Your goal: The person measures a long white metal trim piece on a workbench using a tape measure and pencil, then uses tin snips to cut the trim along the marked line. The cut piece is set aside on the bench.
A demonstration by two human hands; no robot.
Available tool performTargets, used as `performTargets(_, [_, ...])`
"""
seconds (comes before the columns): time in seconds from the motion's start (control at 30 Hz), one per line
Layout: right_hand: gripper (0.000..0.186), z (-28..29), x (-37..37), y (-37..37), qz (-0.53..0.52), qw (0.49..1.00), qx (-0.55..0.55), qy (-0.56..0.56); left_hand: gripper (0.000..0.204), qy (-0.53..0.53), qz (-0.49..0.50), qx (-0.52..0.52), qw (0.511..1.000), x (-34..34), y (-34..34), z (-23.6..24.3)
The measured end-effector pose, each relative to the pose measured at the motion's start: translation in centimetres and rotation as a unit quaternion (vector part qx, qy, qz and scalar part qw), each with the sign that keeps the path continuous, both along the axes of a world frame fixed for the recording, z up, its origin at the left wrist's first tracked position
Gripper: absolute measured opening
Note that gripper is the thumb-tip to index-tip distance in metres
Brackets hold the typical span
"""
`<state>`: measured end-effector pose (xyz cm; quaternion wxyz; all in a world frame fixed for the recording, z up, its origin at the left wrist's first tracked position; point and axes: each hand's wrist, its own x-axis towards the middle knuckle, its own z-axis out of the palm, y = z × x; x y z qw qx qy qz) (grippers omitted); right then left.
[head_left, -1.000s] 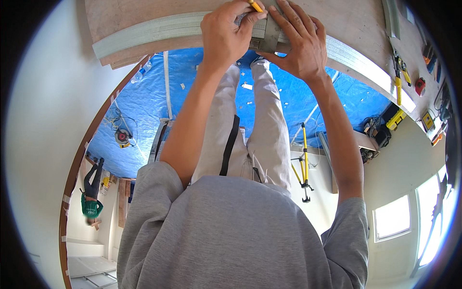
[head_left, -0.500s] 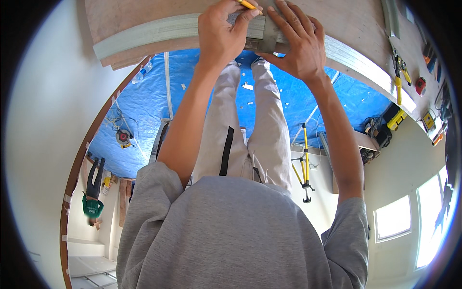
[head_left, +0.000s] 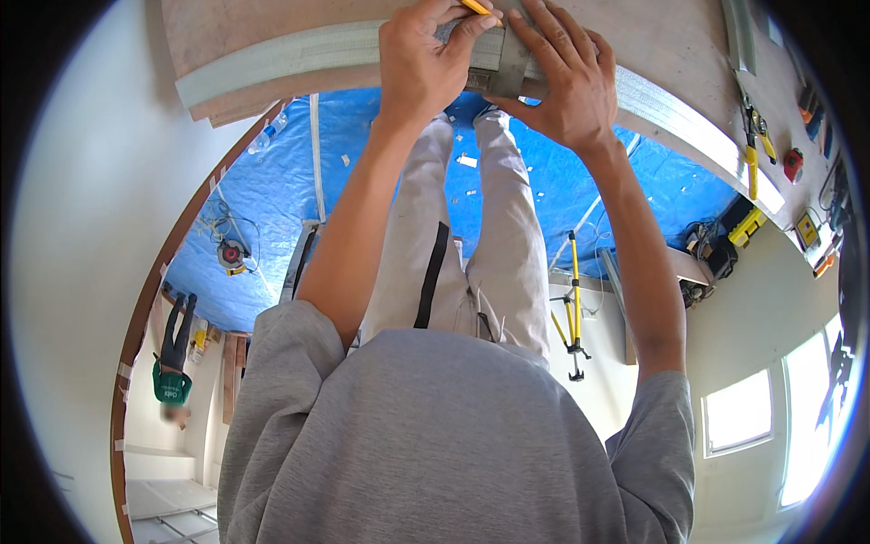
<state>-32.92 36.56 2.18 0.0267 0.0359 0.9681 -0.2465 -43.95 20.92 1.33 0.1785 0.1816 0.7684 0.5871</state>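
Note:
My left hand [head_left: 426,68] pinches a yellow pencil [head_left: 481,9], its tip down by the edge of a grey metal strip [head_left: 510,68]. That strip lies crosswise over a long galvanised metal profile [head_left: 299,50] on a wooden work surface [head_left: 227,23]. My right hand [head_left: 566,91] rests spread beside the pencil, fingertips on the crosswise piece and the surface, thumb at the near edge. Exactly what is under its palm is hidden.
Pliers [head_left: 752,154], a red tape measure [head_left: 793,163] and other tools lie at the right. Below are a blue tarp [head_left: 344,127], a yellow tripod [head_left: 575,299], a circular saw [head_left: 232,256] and a bottle [head_left: 267,136]. A person in green [head_left: 172,381] stands further off.
The pencil and my left hand shifted slightly left and then back right. My right hand stays almost in place. The distant person moved a little.

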Motion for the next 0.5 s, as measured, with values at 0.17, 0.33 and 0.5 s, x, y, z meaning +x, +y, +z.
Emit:
performTargets(0.17, [0.098, 0.3, -0.3, -0.1, 0.002, 1.000, 0.002, 0.002, 0.010, 0.014, -0.029, 0.000, 0.999, 0.4, -0.7, 0.4])
performTargets(0.33, [0.096, -0.4, 0.5, 0.1, -0.001, 1.000, 0.019, 0.011, 0.007, 0.174, -0.042, -0.065, 0.982, 2.0, -2.5, -0.9])
performTargets(0.5, [0.097, -2.0, 0.7, -0.4, 0.006, 0.999, 0.003, 0.033, 0.012, 0.131, -0.046, -0.021, 0.990, 3.5, -3.7, -2.1])
